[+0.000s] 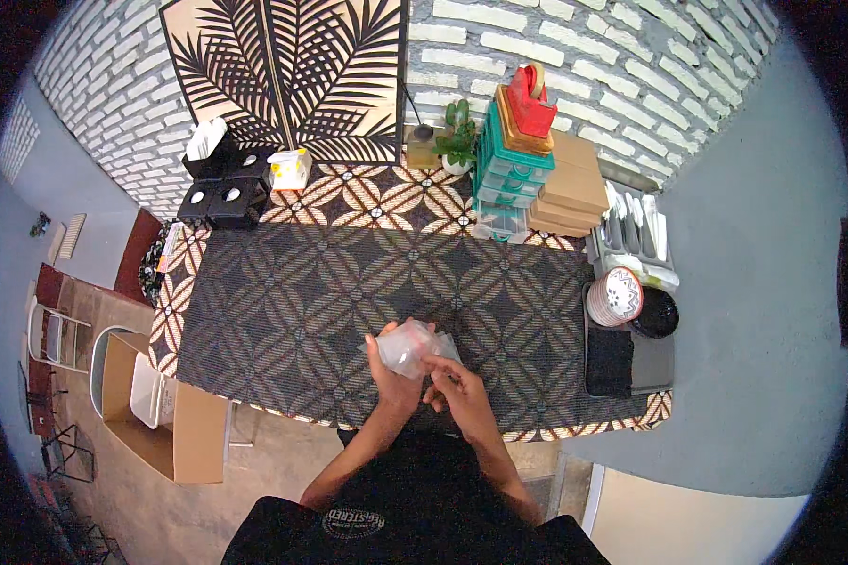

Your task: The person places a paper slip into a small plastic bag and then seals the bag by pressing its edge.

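A small bundle of translucent plastic bags (408,349) lies in my left hand (389,367), whose fingers curl around it from the left and below. My right hand (458,387) is at the bundle's right side, its thumb and index finger close to the plastic; whether they pinch it cannot be told. Both hands are above the near middle of a table with a dark patterned cover (311,304).
Black boxes (234,201) and a tissue pack (290,169) stand at the back left. Teal drawers (512,176), a red tape dispenser (533,106) and cardboard boxes (572,176) are at the back right. Stacked bowls (613,296) and a black cloth (609,361) occupy the right side.
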Demonstrator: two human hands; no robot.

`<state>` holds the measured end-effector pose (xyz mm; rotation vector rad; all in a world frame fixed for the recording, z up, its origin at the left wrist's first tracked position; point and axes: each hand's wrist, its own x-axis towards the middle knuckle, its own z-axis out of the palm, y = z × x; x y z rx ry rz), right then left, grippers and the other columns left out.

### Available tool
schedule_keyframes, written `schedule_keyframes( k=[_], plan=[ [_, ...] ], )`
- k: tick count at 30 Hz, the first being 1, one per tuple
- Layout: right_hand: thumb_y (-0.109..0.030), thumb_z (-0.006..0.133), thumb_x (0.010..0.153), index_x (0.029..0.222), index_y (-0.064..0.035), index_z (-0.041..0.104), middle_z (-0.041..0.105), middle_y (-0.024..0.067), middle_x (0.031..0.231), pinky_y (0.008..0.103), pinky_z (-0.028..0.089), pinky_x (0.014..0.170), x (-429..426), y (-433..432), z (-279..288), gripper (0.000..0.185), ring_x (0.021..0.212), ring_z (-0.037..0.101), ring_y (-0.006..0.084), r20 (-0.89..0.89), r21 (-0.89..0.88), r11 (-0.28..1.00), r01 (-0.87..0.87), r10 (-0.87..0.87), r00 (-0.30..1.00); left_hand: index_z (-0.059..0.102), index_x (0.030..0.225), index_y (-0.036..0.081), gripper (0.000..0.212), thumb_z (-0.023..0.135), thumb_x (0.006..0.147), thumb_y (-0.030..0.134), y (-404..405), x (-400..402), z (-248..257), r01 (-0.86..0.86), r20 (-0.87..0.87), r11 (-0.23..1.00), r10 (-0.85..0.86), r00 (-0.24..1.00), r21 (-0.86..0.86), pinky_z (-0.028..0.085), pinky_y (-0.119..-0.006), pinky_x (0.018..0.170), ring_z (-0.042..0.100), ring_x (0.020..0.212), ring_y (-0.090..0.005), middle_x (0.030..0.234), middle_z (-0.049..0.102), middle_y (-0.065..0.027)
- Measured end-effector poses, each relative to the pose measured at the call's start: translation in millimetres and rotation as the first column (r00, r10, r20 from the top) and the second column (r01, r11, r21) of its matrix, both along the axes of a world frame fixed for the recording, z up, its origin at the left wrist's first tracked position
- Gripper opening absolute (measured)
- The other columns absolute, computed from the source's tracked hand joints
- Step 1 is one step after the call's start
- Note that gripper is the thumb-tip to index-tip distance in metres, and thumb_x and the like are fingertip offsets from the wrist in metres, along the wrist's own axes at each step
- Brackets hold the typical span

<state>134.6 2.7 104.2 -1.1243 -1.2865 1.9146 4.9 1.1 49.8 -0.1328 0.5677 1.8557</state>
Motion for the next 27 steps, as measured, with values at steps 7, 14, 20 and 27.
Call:
schedule_keyframes(
  k=[7, 14, 20, 27],
  plan=[
    [-0.018, 0.054, 0.104, 0.136, -0.0040, 0.058, 0.064, 0.0051, 0.081, 0.0232, 0.045, 0.060, -3, -3, -4, 0.035, 0.069, 0.057, 0.0098, -0.065, -0.060, 0.993, 0.098, -0.102, 0.993, 0.046, 0.126, 0.014, 0.055, 0.035, 0.101, 0.062, -5, 1, 6, 0.059, -0.018, 0.997, -0.059, 0.998, 0.051, 0.049, -0.058, 0.098, 0.054, 0.123, -0.0423, 0.130, 0.055, -0.0135],
    [-0.017, 0.055, 0.102, 0.140, -0.0031, 0.053, 0.068, 0.0061, 0.098, 0.0223, 0.046, 0.061, -10, -7, 7, 0.040, 0.073, 0.059, 0.0090, -0.059, 0.029, 0.999, 0.033, -0.031, 0.998, 0.042, 0.132, 0.015, 0.060, 0.036, 0.099, 0.066, -2, -1, 3, 0.033, 0.033, 0.998, -0.035, 0.999, 0.046, 0.053, -0.057, 0.092, 0.056, 0.119, -0.0438, 0.132, 0.055, -0.0174],
    [-0.019, 0.055, 0.102, 0.134, -0.0012, 0.057, 0.068, 0.0040, 0.101, 0.0221, 0.046, 0.059, -6, -8, 1, 0.036, 0.073, 0.059, 0.0077, 0.026, 0.095, 0.995, -0.029, 0.027, 0.999, 0.042, 0.132, 0.016, 0.062, 0.036, 0.098, 0.067, -4, 2, -3, 0.034, 0.027, 0.999, -0.034, 0.999, 0.028, 0.051, -0.059, 0.094, 0.055, 0.120, -0.0449, 0.132, 0.055, -0.0178],
    [-0.018, 0.055, 0.103, 0.134, -0.0011, 0.057, 0.067, 0.0031, 0.094, 0.0219, 0.043, 0.056, -12, -8, -7, 0.035, 0.069, 0.056, 0.0066, -0.027, 0.094, 0.987, 0.128, -0.126, 0.992, 0.042, 0.131, 0.013, 0.059, 0.033, 0.101, 0.063, -3, 9, 3, 0.059, 0.021, 0.997, -0.060, 0.998, 0.056, 0.052, -0.058, 0.095, 0.055, 0.122, -0.0425, 0.135, 0.052, -0.0154]
  ],
)
